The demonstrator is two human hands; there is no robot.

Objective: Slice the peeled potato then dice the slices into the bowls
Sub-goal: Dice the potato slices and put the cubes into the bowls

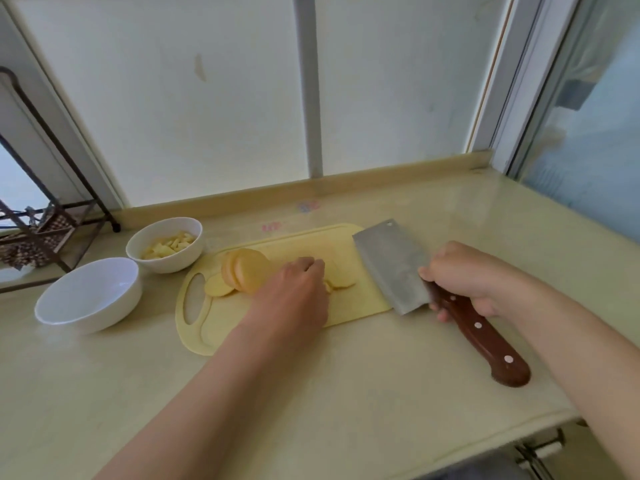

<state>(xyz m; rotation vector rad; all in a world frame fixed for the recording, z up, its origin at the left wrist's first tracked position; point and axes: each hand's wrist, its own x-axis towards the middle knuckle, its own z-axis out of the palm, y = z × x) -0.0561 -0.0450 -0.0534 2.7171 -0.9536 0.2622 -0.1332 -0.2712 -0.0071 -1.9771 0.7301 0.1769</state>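
Observation:
A pale yellow cutting board [287, 244] lies on the counter. Several round potato slices [244, 270] lean together at its left end, and one flat slice [218, 287] lies beside them. My left hand [298, 289] rests on the board's middle with curled fingers over a few flat slices [341, 284]; its grip is hidden. My right hand [460, 277] grips the brown handle of a cleaver [391, 265], whose blade lies over the board's right end. The far white bowl [166, 244] holds diced potato. The near white bowl [90, 294] looks empty.
A dark wire rack [38, 230] stands at the far left by the window. The counter's front edge runs at the lower right, with a metal handle [540, 448] below it. Frosted window panes back the counter.

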